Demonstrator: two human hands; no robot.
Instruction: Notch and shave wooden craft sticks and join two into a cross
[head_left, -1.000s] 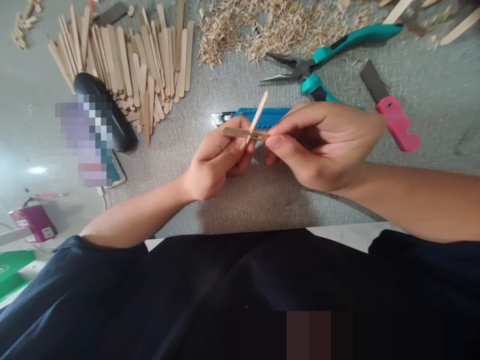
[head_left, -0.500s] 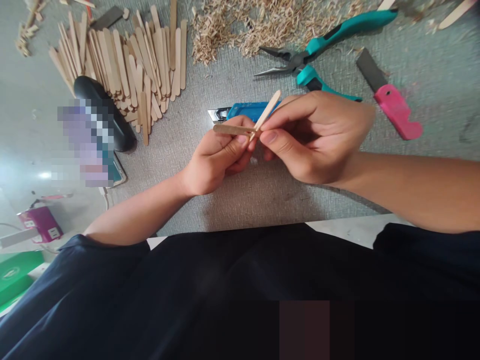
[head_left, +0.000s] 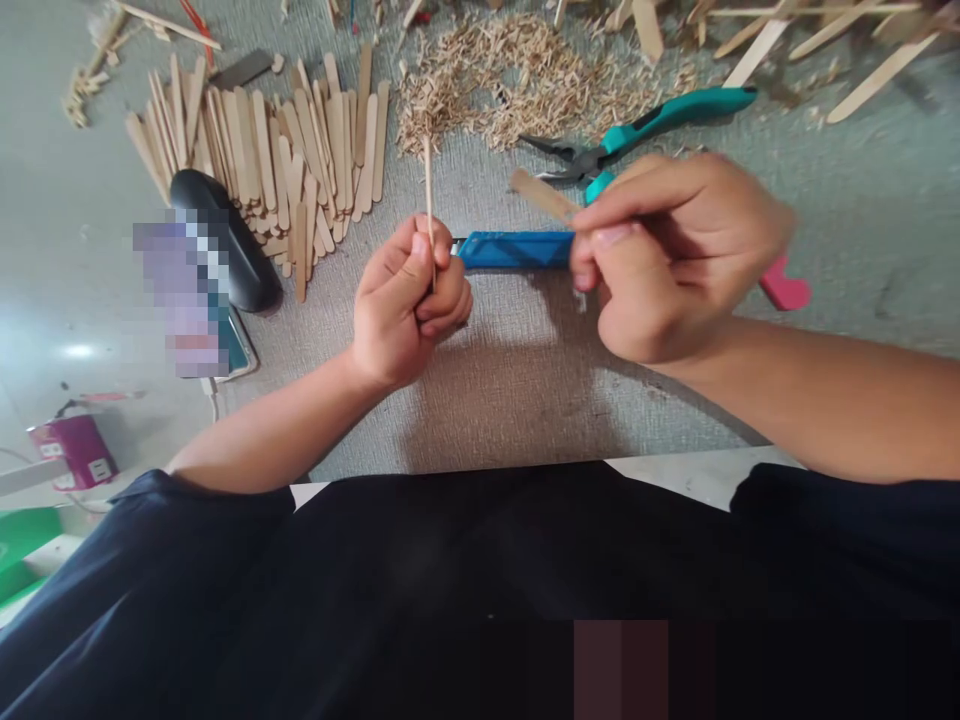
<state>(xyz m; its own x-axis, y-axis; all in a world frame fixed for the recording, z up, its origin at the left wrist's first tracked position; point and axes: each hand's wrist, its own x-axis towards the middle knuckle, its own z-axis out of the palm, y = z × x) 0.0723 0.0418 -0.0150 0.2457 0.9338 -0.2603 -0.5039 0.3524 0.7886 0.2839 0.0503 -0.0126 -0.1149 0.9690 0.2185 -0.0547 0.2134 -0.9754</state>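
Observation:
My left hand (head_left: 412, 290) is closed around a thin wooden craft stick (head_left: 428, 185) that stands nearly upright, seen edge-on. Between the thumb and fingers of my right hand (head_left: 667, 255) is another craft stick (head_left: 541, 194), which points up and to the left and is slightly blurred. The two sticks are apart. A blue utility knife (head_left: 517, 250) lies on the table between my hands, its blade end hidden behind my left fingers. Just beyond my right hand are teal-handled needle-nose pliers (head_left: 592, 160), partly covered by the hand.
A pile of craft sticks (head_left: 270, 150) lies at the back left, beside a black case (head_left: 225, 240) and a phone (head_left: 238, 345). Wood shavings (head_left: 510, 80) spread across the back. A pink handle (head_left: 786, 285) shows behind my right hand. More sticks (head_left: 885, 80) lie at the far right.
My hands have moved apart, and the two sticks that crossed between them are now separate, one in each hand. The left one has swung upright. The view has shifted slightly.

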